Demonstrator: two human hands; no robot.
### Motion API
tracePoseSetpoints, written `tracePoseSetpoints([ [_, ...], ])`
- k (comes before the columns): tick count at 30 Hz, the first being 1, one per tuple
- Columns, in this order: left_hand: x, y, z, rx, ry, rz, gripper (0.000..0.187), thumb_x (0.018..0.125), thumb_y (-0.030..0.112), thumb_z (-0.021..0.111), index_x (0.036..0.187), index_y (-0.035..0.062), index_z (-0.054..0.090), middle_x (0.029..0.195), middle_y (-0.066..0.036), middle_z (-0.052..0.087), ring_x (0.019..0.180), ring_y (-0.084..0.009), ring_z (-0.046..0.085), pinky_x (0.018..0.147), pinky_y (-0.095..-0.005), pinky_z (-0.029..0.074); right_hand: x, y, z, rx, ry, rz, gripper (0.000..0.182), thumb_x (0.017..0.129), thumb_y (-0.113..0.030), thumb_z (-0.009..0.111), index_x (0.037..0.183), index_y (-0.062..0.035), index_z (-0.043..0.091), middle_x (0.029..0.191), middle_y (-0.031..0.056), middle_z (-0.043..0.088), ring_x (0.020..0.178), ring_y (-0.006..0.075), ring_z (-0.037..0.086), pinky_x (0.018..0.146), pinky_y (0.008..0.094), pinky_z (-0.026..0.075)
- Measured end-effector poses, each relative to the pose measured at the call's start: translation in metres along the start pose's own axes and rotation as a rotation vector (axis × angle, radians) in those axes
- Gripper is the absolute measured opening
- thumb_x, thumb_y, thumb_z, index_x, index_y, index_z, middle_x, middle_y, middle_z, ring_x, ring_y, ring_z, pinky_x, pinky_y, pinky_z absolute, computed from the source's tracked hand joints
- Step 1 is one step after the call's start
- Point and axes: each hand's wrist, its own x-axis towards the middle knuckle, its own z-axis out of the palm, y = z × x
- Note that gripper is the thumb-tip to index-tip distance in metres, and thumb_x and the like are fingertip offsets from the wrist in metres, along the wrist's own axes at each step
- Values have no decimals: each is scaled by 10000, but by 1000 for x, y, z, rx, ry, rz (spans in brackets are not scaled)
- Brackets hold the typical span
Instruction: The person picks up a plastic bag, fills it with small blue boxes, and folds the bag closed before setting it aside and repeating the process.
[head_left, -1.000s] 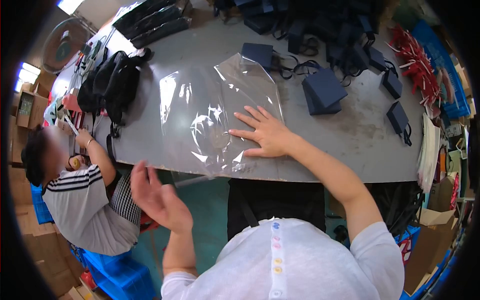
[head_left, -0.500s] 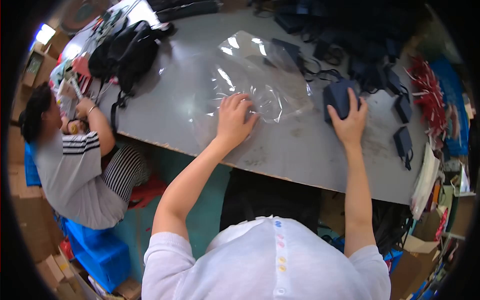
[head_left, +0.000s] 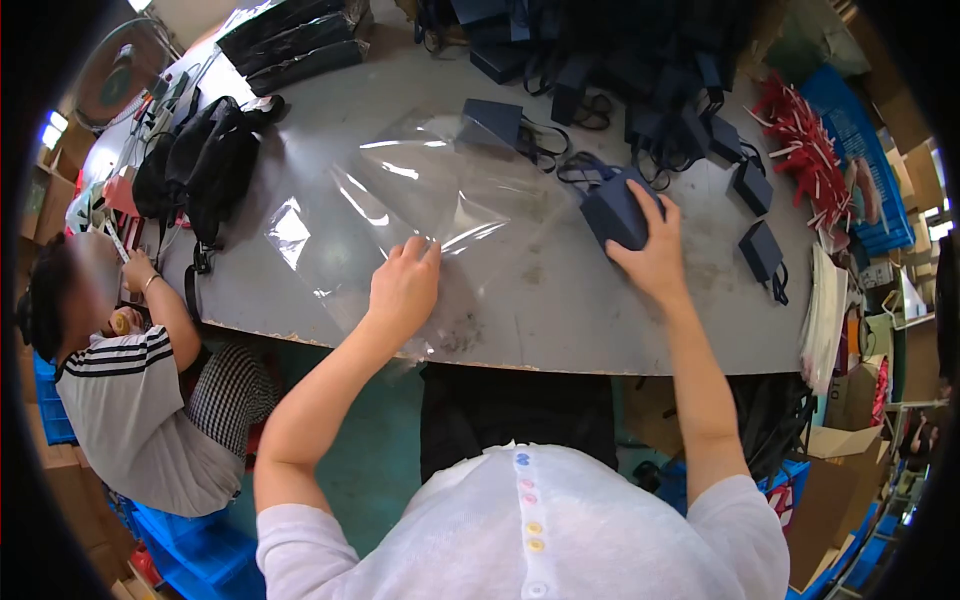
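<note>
A clear plastic bag (head_left: 390, 185) lies spread on the grey table (head_left: 540, 320). My left hand (head_left: 405, 290) is on the bag's near edge, its fingers curled together on the film. To the right, my right hand (head_left: 655, 245) is wrapped round a dark blue box (head_left: 615, 215) with a dark cord at its far end. Another dark blue box (head_left: 490, 122) touches or sits close to the far side of the bag, its cord trailing right. Two more small dark boxes, one of them nearer (head_left: 761, 250), are at the right.
Many dark boxes (head_left: 650, 75) are heaped at the back. A black backpack (head_left: 200, 165) and black packages (head_left: 295, 45) lie left. Red-and-white strips (head_left: 805, 150) are at the right edge. A seated person (head_left: 140, 400) works at the left.
The view has shifted, showing more of the table's back. The bag has been drawn left and nearer with my left hand. The box in my right hand has turned, its cord now visible.
</note>
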Motion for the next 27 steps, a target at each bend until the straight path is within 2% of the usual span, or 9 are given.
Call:
tracePoseSetpoints([
  [4, 2, 8, -9, -15, -278, 153, 315, 786, 102, 647, 1083, -5, 649, 1127, -109, 593, 952, -293, 609, 783, -405, 549, 26, -31, -86, 104, -265, -9, 832, 578, -193, 759, 1378, -241, 537, 1340, 159, 429, 1201, 351, 492, 1015, 378, 433],
  [6, 5, 10, 3, -73, -169, 303, 314, 798, 104, 642, 1089, -12, 641, 1159, -111, 586, 1015, -299, 590, 838, -419, 531, 35, -61, -124, -173, -522, -163, 799, 579, -187, 755, 1352, -224, 558, 1361, 157, 430, 1176, 356, 521, 1008, 381, 440],
  [8, 10, 11, 23, -189, 7, 472, 284, 854, 103, 612, 1104, -30, 630, 1260, -117, 563, 1192, -320, 513, 984, -449, 459, 41, -96, -149, -337, -587, -155, 779, 577, -186, 758, 1333, -221, 571, 1371, 158, 427, 1164, 361, 537, 998, 398, 452],
  [10, 10, 21, 35, -215, 33, 372, 268, 873, 103, 599, 1098, -37, 637, 1280, -132, 561, 1205, -330, 513, 994, -449, 454, 37, -103, -155, -716, -583, -295, 734, 562, -193, 780, 1275, -222, 609, 1372, 181, 429, 1091, 367, 586, 921, 434, 501],
  [13, 15, 50, 24, -360, 32, 164, 259, 896, 104, 584, 1101, -41, 646, 1284, -157, 574, 1210, -354, 520, 1013, -471, 443, 27, -141, -153, -1140, -726, -266, 681, 602, -188, 772, 1267, -225, 629, 1255, 184, 495, 1019, 350, 624, 848, 424, 544],
  [14, 18, 61, 13, -473, 15, 62, 262, 900, 104, 581, 1109, -39, 648, 1267, -167, 589, 1202, -369, 527, 1021, -492, 435, 25, -146, -150, -1130, -788, -314, 652, 613, -231, 780, 1250, -217, 639, 1204, 181, 507, 945, 349, 641, 817, 416, 550],
  [17, 22, 84, -8, -431, 163, 156, 263, 903, 64, 563, 1137, -13, 655, 1245, -165, 624, 1182, -396, 549, 995, -438, 459, 18, -151, -125, -857, -937, -337, 712, 584, -278, 797, 1270, -235, 614, 1284, 223, 485, 914, 380, 639, 825, 427, 540],
  [24, 32, 119, -43, -319, 326, 117, 274, 899, 114, 561, 1117, -13, 670, 1257, -145, 623, 1248, -364, 516, 1053, -502, 393, -44, -97, 19, -96, -392, -238, 758, 644, -354, 781, 1344, -195, 539, 1327, 252, 455, 945, 437, 646, 782, 503, 558],
  [27, 41, 105, -45, -173, 318, 98, 286, 889, 119, 567, 1121, -14, 668, 1254, -140, 625, 1259, -361, 506, 1073, -519, 365, -63, -103, 55, 106, -291, -480, 759, 668, -346, 783, 1358, -179, 513, 1403, 254, 400, 1071, 437, 590, 840, 492, 542],
])
